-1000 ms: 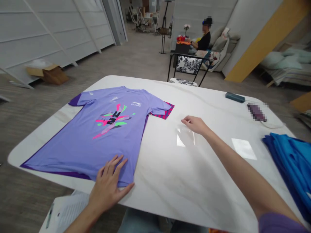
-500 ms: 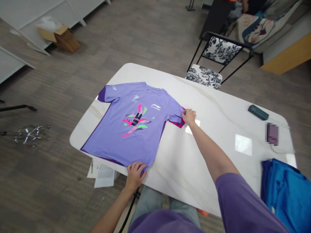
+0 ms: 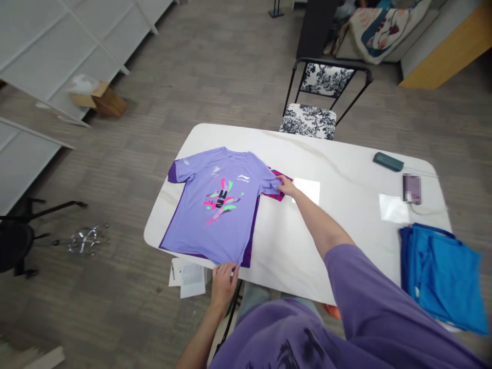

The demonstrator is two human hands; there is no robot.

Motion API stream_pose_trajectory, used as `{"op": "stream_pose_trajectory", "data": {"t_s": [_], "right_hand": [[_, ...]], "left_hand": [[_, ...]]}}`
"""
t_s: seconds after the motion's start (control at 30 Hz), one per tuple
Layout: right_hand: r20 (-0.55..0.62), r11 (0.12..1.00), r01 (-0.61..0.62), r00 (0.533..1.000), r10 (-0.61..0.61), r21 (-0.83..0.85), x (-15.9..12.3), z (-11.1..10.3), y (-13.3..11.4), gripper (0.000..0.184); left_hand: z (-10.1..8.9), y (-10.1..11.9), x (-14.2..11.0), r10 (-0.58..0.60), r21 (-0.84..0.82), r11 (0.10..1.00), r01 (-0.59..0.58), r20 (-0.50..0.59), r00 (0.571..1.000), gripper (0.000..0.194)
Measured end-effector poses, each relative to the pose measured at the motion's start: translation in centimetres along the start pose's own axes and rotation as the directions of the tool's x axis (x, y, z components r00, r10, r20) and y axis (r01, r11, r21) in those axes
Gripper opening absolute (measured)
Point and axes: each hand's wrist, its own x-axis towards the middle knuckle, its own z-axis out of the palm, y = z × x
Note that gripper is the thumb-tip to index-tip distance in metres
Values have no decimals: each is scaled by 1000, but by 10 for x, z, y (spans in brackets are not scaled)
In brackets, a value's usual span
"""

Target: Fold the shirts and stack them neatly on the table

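A light purple T-shirt (image 3: 200, 200) with a bright pink, green and black print lies spread on the white marbled table (image 3: 307, 246), collar toward the far side. My left hand (image 3: 224, 283) pinches its bottom hem at the near table edge. At the sleeve on the right, my right hand (image 3: 286, 185) has its fingers closed on the light purple cloth. Under that sleeve shows a pink and dark patterned sleeve (image 3: 274, 196), and a darker purple layer (image 3: 248, 254) sticks out along the shirt's right side.
Folded blue clothes (image 3: 446, 277) lie at the table's right end. Behind them are a phone-like blurred item (image 3: 412, 188) and a dark green case (image 3: 388, 161) with a cable. A patterned chair (image 3: 309, 121) stands beyond the far edge. Papers (image 3: 192, 278) show below the near edge.
The light purple sleeve and hem have shifted left under my hands, baring more of the patterned sleeve and the dark purple layer. The camera view has moved too.
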Motion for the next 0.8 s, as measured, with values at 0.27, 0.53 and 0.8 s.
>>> {"op": "stream_pose_trajectory", "data": {"t_s": [0.27,0.53,0.8], "right_hand": [[-31,996,-49,998,51,79,-28,-61,24,23],[-166,991,-110,979,121,77,-73,-175,125,36],[-265,960,-279,928,263,-22,-139,-304,284,54]], "left_hand": [[-6,99,-18,49,153,986,-61,79,996,45],[80,232,-15,253,-61,966,-253,439,862,30],[215,416,42,502,-364,865,-346,650,571,27]]}}
